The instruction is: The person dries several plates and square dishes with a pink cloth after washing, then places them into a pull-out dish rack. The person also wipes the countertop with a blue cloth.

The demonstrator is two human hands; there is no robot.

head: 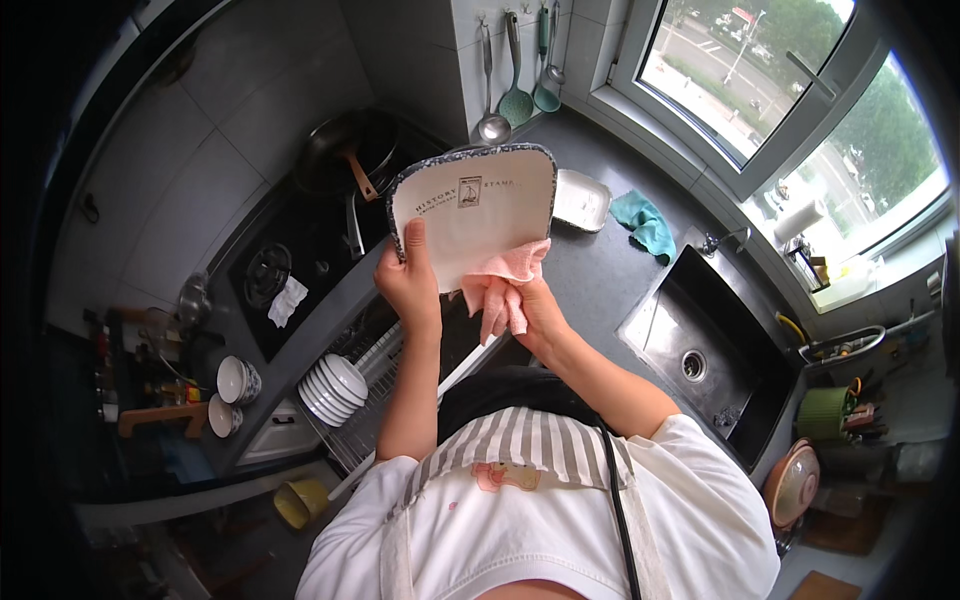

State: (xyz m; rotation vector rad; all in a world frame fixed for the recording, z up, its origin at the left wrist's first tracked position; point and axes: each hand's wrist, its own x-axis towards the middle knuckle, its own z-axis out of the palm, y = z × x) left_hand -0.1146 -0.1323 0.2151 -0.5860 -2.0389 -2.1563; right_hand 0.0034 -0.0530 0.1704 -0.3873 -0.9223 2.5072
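A white, rounded-square ceramic plate (480,232) with a dark speckled rim is held up over the counter, its face towards me. It bears a small ship picture and some lettering. My left hand (412,277) grips its left edge, thumb lying on the face. At the lower right corner, my right hand (541,311) holds a pink cloth (502,281) pressed against the plate. Folds of the cloth hang below and hide some of those fingers. Behind the plate to the right, another white rectangular dish (581,200) lies on the grey counter (581,274).
A teal cloth (643,221) lies near the black sink (694,364). Below my left arm, a pulled-out rack (379,382) holds several white plates (334,390). A pan (349,150) with a wooden handle rests on the hob (244,289). Stacked bowls (238,380) stand at the left counter edge.
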